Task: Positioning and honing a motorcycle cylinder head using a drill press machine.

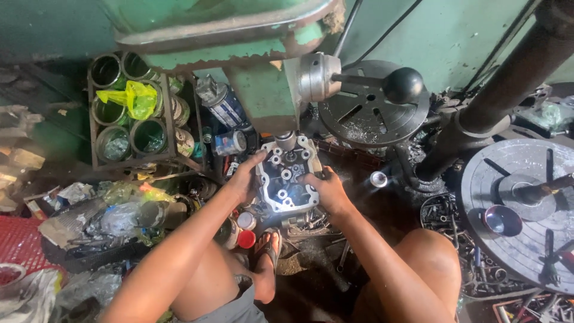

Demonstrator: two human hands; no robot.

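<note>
Both grips closed on metal cylinder head [288,181], left hand [244,178] one side, right hand [324,189] other

rack of tins [128,113], round slotted table [520,209], red cap [246,238]

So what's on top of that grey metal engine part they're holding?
A round drill chuck sits right above the grey metal engine part, at its top edge. The left hand and right hand grip its sides. The tool's tip is hidden.

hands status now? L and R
Left hand: closed on the left edge of the metal casting under the drill spindle.
Right hand: closed on the casting's right edge.
</note>
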